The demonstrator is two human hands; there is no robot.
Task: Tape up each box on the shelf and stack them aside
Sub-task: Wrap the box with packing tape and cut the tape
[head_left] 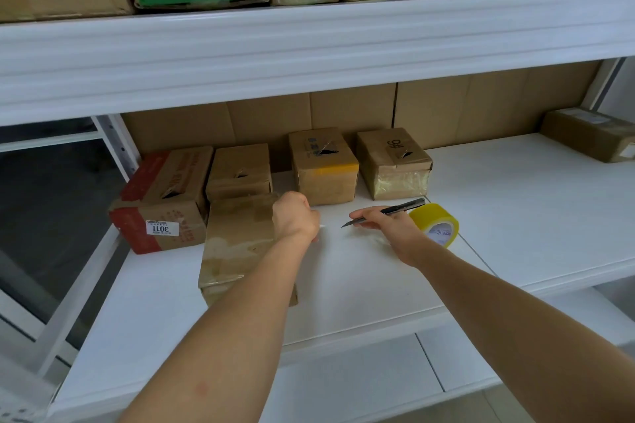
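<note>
On the white shelf (343, 271), a brown box (237, 244) lies at the front left, its top covered in clear tape. The left hand (295, 216) sits at the box's upper right corner, fingers curled into a fist that appears to pinch a strand of clear tape stretched rightward (the tape itself is barely discernible). The right hand (388, 227) lies apart from the box, to its right, its grip closed round a dark utility knife (385, 213) whose blade points left toward the other fist. A yellow tape roll (436, 223) stands on edge just beside the right hand. Behind, four boxes stand in a row: a red-printed box (161, 196), a small plain box (238, 170), a yellow-banded box (323, 165) and a marked box (393, 163).
</note>
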